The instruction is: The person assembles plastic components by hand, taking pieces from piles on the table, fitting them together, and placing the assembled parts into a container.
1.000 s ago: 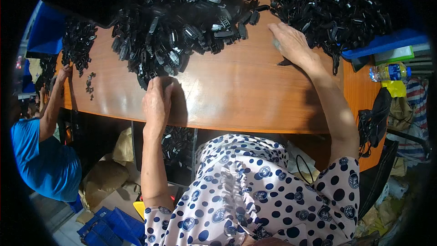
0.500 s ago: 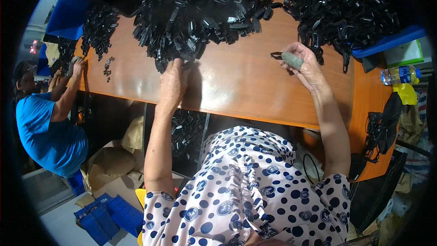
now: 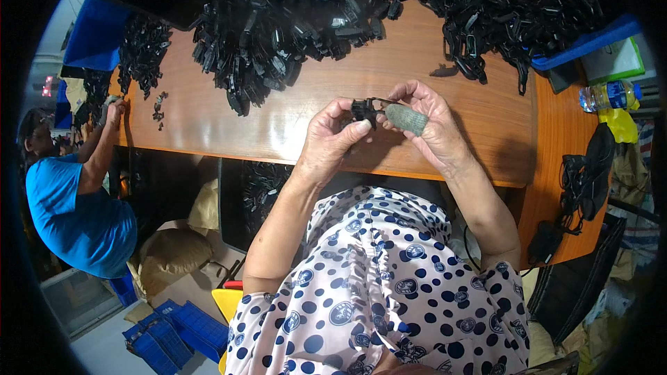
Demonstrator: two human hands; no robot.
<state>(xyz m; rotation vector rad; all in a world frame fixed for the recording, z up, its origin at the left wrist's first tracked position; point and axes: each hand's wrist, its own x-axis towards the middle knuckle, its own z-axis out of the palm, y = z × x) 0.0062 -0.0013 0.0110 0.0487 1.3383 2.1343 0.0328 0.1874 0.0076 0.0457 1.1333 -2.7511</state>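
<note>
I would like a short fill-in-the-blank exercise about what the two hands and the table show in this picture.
1. Both hands, the left hand and the right hand, hold one small ____ part between them.
2. A grey cot covers a ____ of the right hand.
3. The heaps of black parts lie on a ____ table.
4. The plastic bottle stands at the table's ____ side.

Missing words: black; finger; wooden; right

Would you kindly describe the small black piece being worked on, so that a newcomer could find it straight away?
Start at the wooden table with its big heaps of black parts along the far side. Above the near edge, the left hand and right hand meet. The small black part is pinched between them, lifted clear of the heaps, beside a grey fingertip cover.
</note>
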